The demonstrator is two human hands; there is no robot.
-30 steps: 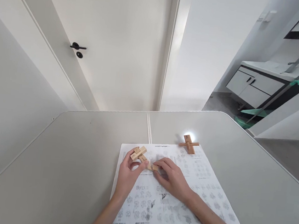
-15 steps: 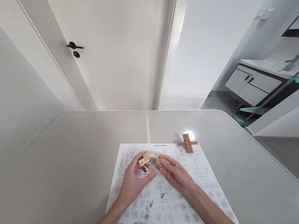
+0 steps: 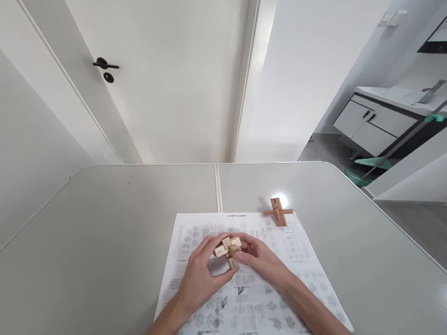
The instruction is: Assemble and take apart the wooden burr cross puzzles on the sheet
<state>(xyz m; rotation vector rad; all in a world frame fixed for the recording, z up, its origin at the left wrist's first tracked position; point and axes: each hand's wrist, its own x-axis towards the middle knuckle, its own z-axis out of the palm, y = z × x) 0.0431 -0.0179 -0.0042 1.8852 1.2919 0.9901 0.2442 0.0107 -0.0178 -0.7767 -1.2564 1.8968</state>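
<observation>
A light wooden interlocking puzzle (image 3: 221,250), made of notched blocks with handwritten numbers, is held above the sheet. My left hand (image 3: 200,274) is closed around its left side, fingers behind and thumb at the lower block. My right hand (image 3: 263,262) pinches the puzzle from the right, its thumb pressed on a block near the middle and its fingers curled behind. How deeply the blocks interlock is partly hidden by my fingers. Beneath both hands lies a printed paper sheet (image 3: 246,330) covered with small diagrams.
A darker cross-shaped wooden puzzle (image 3: 280,217), marked with a number, rests at the sheet's far right corner. The grey table (image 3: 89,260) has a seam down its middle. Beyond it are a white door (image 3: 170,66) and, at right, a washbasin cabinet (image 3: 372,122).
My right hand has moved in against the puzzle, bringing the block marked 2 into the other blocks. The puzzle sits slightly lower and farther right. The view has shifted a little.
</observation>
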